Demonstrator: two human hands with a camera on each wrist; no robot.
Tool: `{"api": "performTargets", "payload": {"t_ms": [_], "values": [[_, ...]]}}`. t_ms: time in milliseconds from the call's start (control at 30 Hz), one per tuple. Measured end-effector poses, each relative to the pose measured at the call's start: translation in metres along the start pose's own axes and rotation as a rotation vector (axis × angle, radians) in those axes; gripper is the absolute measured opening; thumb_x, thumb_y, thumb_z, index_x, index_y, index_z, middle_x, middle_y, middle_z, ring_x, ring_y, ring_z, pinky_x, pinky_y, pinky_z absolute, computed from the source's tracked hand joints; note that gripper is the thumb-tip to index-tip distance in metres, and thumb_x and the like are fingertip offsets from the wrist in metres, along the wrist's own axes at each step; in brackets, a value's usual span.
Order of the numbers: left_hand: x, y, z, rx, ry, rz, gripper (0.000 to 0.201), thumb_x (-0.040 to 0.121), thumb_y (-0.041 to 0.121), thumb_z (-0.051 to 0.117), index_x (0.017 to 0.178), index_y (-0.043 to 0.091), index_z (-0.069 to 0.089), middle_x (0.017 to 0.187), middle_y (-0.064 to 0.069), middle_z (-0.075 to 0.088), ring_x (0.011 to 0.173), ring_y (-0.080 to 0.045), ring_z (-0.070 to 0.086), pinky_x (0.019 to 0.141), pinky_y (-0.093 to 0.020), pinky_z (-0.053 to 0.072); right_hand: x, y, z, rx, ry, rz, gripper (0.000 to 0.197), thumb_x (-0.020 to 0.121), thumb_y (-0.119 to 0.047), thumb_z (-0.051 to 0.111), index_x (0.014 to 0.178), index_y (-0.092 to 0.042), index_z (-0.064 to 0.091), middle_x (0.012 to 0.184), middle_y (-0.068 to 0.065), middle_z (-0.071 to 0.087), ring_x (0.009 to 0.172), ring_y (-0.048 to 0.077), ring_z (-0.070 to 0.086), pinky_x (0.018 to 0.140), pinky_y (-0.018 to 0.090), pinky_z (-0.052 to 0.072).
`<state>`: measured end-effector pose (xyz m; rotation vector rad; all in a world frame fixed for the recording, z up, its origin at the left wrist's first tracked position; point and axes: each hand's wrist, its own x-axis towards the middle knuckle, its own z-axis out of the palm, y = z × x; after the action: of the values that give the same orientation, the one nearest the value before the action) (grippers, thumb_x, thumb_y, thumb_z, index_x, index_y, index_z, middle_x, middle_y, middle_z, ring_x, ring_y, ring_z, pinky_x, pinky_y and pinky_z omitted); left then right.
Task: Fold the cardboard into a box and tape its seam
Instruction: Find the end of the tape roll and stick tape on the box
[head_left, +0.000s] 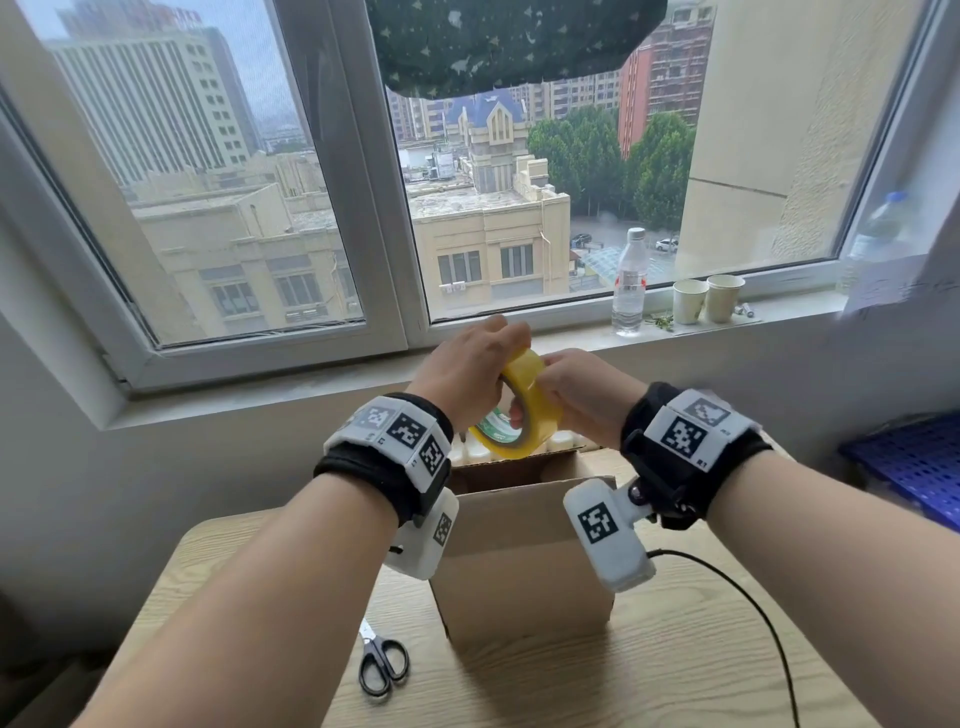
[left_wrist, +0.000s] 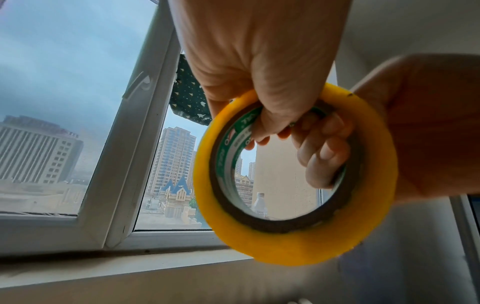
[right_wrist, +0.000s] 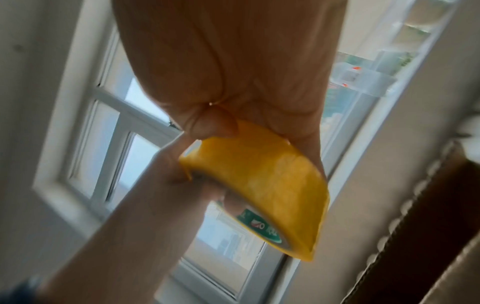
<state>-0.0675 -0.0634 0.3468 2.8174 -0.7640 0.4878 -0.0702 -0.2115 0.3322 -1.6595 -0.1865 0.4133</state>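
Left hand (head_left: 462, 374) is gripping the yellow tape roll (head_left: 519, 410) through its core, steadying it above the open brown cardboard box (head_left: 524, 561); right hand (head_left: 582, 395) is pinching its outer face, likely seeking the tape's end.

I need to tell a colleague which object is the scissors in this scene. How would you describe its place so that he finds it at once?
Start at the wooden table under the window. On it stands the open cardboard box; the scissors lie flat on the tabletop beside the box's near left corner. They are the only small tool lying there, with black loop handles and short metal blades.
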Motion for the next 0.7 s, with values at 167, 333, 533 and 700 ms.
{"api": "performTargets", "payload": {"t_ms": [167,333,533,700], "values": [[-0.002,-0.003,-0.001,-0.013,-0.031,-0.015,0.035,0.084,-0.011,0.047,0.109,0.014,0.053,0.102,-0.005,0.052,0.093,-0.023,0.054,0.072,-0.029,0.041,-0.017,-0.004,-0.004,0.05,-0.223,0.033,0.034,0.095,-0.033,0.052,0.112,-0.004,0.058,0.093,0.012,0.063,0.088,0.02,0.062,0.094,0.044,0.049],[-0.004,-0.001,0.001,-0.026,-0.027,-0.022,0.033,0.085,-0.01,0.048,0.108,0.014,0.053,0.104,-0.006,0.053,0.093,-0.025,0.055,0.075,-0.036,0.048,-0.014,0.001,-0.009,0.127,-0.152,0.04,0.048,0.097,-0.021,0.05,0.134,0.01,0.042,0.108,0.024,0.062,0.101,0.033,0.061,0.099,0.061,0.043],[-0.005,0.002,-0.001,-0.04,-0.003,-0.023,0.038,0.082,-0.013,0.05,0.11,0.014,0.054,0.106,-0.006,0.053,0.093,-0.024,0.054,0.075,-0.034,0.047,-0.015,0.001,-0.009,0.132,-0.181,0.034,0.059,0.085,-0.015,0.049,0.135,0.013,0.035,0.108,0.027,0.052,0.103,0.037,0.053,0.102,0.061,0.039],[-0.001,-0.007,0.002,-0.288,0.068,-0.213,0.052,0.072,-0.019,0.042,0.105,0.018,0.057,0.099,0.001,0.054,0.093,-0.024,0.057,0.073,-0.03,0.042,-0.013,0.007,-0.02,-0.023,-0.308,-0.018,0.058,0.078,-0.013,0.057,0.13,0.008,0.046,0.123,0.025,0.056,0.113,0.035,0.054,0.103,0.054,0.035]]}}
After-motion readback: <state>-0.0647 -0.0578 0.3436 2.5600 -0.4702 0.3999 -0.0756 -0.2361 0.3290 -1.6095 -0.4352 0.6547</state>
